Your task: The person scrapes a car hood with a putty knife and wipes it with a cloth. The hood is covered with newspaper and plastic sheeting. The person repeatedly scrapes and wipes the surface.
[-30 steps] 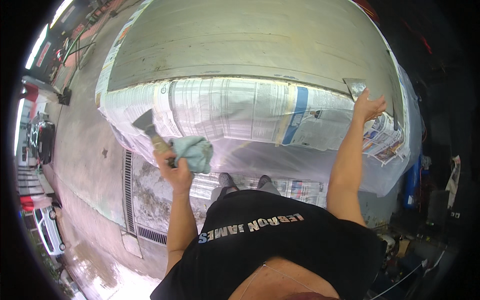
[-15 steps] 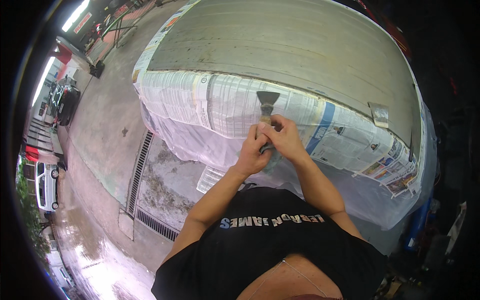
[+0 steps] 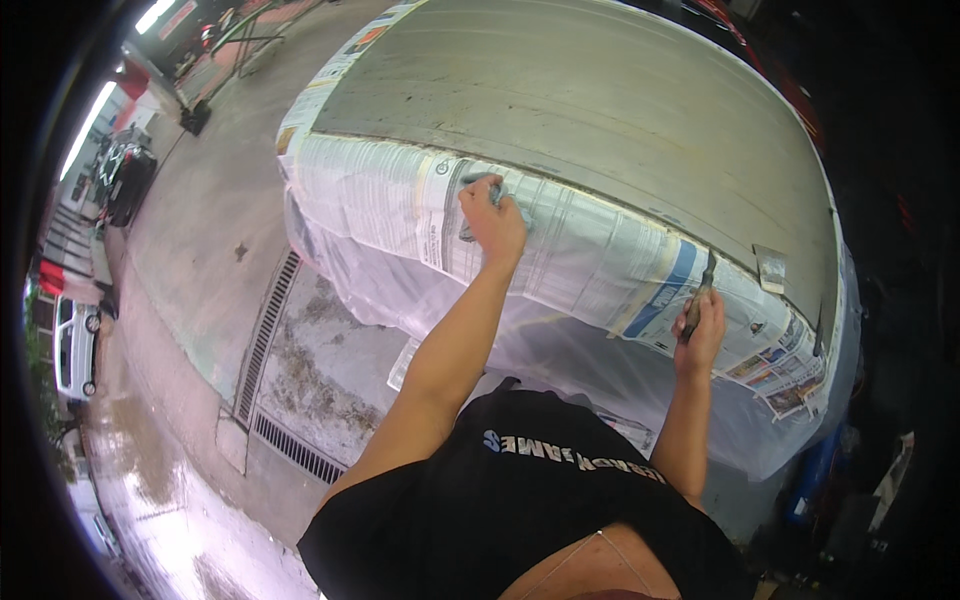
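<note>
My left hand (image 3: 497, 225) is closed on a crumpled grey-green rag (image 3: 513, 212) over the newspaper masking (image 3: 560, 235), just below the edge of the bare metal panel (image 3: 560, 100). Whether the rag presses on the paper, I cannot tell. Further right, my right hand (image 3: 703, 328) grips the handle of a scraper (image 3: 694, 312). Its blade points away from me and shows edge-on near the panel's border. On the panel's near right part lies a flat, loose metal spreader (image 3: 770, 268). A thin dark strip (image 3: 822, 325) is by the right corner.
Clear plastic sheeting (image 3: 560, 350) hangs below the newspaper. Left of me, a metal drain grate (image 3: 268, 335) runs along the concrete floor (image 3: 190, 270). A black car (image 3: 125, 180) and a white van (image 3: 77, 348) stand at the far left. A blue cylinder (image 3: 815, 475) is at the right.
My hands were together at the scraper and have parted. The left went up and left with the rag; the right carried the scraper to the right.
</note>
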`<move>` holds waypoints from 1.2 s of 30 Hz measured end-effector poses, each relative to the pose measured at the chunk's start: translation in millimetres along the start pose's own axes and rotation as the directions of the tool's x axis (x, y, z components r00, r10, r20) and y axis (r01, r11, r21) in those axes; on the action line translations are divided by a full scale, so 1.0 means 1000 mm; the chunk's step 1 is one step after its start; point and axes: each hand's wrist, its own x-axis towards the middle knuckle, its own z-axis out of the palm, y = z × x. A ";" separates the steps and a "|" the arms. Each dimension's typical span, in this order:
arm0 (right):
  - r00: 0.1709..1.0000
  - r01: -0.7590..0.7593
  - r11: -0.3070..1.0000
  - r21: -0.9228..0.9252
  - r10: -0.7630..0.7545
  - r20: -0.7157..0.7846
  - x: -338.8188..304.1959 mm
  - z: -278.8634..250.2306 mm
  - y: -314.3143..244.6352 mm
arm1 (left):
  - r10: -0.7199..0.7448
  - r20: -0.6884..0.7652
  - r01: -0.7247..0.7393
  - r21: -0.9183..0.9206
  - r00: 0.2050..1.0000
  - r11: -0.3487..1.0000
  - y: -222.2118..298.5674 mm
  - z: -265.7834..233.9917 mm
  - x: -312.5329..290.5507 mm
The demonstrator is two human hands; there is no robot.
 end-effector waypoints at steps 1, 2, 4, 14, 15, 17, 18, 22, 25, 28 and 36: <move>0.998 -0.010 0.999 -0.040 0.007 -0.060 -0.007 0.003 -0.004 | -0.030 -0.003 0.030 0.025 1.000 0.999 -0.002 0.018 0.004; 0.994 -0.026 0.995 -0.098 0.016 -0.104 -0.016 -0.003 -0.002 | -0.026 -0.025 0.029 0.129 0.999 0.991 -0.006 0.033 -0.002; 0.978 -0.043 0.981 -0.189 0.002 -0.209 -0.029 -0.014 0.006 | 0.018 -0.056 0.000 0.310 0.998 0.951 -0.003 0.065 -0.012; 0.996 0.063 0.924 -0.378 -0.083 -0.037 0.018 -0.043 0.007 | -0.018 -0.164 0.098 0.496 0.986 0.863 0.014 0.126 -0.030; 0.998 0.058 0.918 -0.392 -0.062 0.002 0.029 -0.036 0.002 | 0.026 -0.173 0.070 0.527 0.985 0.847 0.007 0.128 -0.033; 0.994 0.107 0.881 -0.460 -0.082 0.072 0.056 -0.036 -0.011 | 0.105 -0.183 0.020 0.576 0.978 0.817 -0.003 0.135 -0.034; 0.988 0.152 0.848 -0.508 -0.114 0.105 0.069 -0.042 -0.016 | 0.118 -0.183 0.012 0.587 0.976 0.809 -0.004 0.137 -0.037; 0.944 0.329 0.683 -0.652 -0.243 0.222 0.138 -0.084 -0.005 | 0.239 -0.200 -0.039 0.686 0.950 0.727 -0.010 0.135 -0.033; 0.929 0.363 0.566 -0.740 -0.282 0.241 0.164 -0.088 -0.010 | 0.227 -0.214 -0.023 0.676 0.950 0.736 -0.011 0.134 -0.033; 0.935 0.353 0.548 -0.758 -0.216 0.280 0.164 -0.087 -0.024 | 0.241 -0.231 -0.028 0.665 0.943 0.746 -0.009 0.137 -0.036; 0.901 0.402 0.471 -0.786 -0.051 0.430 0.174 -0.062 -0.047 | 0.222 -0.229 -0.029 0.631 0.948 0.776 -0.007 0.141 -0.038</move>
